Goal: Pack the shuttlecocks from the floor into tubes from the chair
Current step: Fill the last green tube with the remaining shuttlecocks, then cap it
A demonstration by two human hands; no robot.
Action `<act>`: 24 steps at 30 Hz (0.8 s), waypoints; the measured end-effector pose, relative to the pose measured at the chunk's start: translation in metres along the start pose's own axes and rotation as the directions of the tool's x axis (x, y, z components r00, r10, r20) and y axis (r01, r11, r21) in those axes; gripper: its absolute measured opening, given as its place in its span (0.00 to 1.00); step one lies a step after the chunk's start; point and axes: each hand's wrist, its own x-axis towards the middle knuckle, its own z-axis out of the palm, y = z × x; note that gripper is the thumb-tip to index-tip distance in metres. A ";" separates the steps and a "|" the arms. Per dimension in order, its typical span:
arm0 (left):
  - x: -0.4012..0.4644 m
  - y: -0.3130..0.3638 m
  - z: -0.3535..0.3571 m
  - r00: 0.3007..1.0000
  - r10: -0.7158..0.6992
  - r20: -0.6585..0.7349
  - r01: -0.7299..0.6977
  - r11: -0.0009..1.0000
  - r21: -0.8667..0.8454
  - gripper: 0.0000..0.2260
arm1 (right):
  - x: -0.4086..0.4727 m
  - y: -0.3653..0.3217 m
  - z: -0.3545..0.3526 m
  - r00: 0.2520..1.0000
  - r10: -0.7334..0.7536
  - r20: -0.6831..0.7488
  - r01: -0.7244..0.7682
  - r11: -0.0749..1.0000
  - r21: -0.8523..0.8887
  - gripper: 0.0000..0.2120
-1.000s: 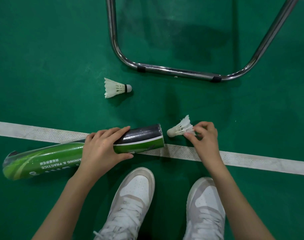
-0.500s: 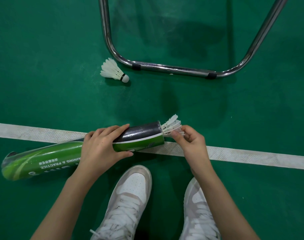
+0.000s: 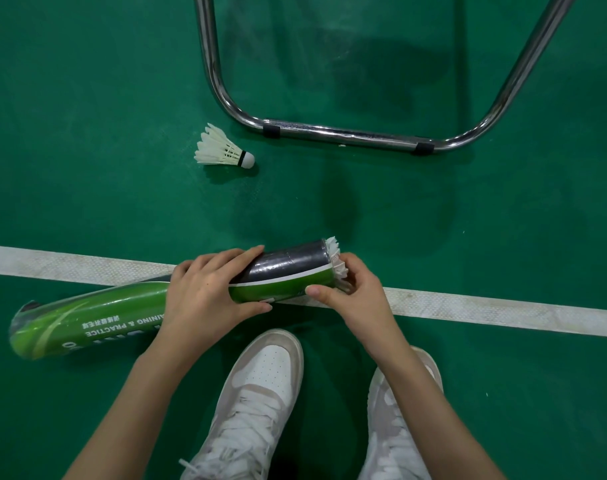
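since half a second ago the white feather shuttlecock (image 3: 336,262) sits deeper in the mouth of the long green-and-black cardboard tube (image 3: 177,299); only the feather tips stick out now. right hand (image 3: 354,296) has closed in on the tube's mouth, thumb on the tube's rim, fingers curled round the feather skirt, pushing. left hand (image 3: 205,299) wraps the tube mid-length, fingers pressed over the top, holding it just off the green court floor (image 3: 87,133) across the white line (image 3: 503,310). second white feather shuttlecock (image 3: 224,150) lies loose on the floor, cork pointing right, near the chrome chair leg (image 3: 347,135). white sneakers (image 3: 260,393) below. handling: feathers light, brittle, crush easily; push evenly at the skirt rim, pick up the loose one by the cork. tube stiff, glossy, likely a bit slippery.
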 end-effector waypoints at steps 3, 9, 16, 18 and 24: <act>-0.001 0.001 0.001 1.000 0.007 -0.010 -0.007 1.000 0.004 0.36 | -0.001 -0.001 0.003 1.000 -0.020 -0.007 0.019 0.999 -0.041 0.18; -0.002 0.001 0.001 0.999 0.030 -0.014 -0.030 1.000 0.008 0.36 | 0.001 -0.003 0.001 1.000 -0.004 0.008 0.005 0.999 -0.051 0.19; -0.003 -0.001 0.002 0.998 0.059 -0.018 -0.059 0.998 0.020 0.37 | 0.004 -0.002 -0.006 0.987 0.060 0.146 -0.062 0.998 0.009 0.16; -0.003 -0.001 0.002 0.998 0.065 -0.027 -0.064 0.998 0.021 0.36 | 0.006 -0.003 -0.008 0.975 0.076 0.207 -0.079 0.997 0.008 0.18; -0.002 0.000 0.002 0.998 0.057 -0.037 -0.057 0.998 0.004 0.36 | 0.009 -0.007 -0.010 0.964 0.063 0.259 -0.064 0.998 -0.005 0.19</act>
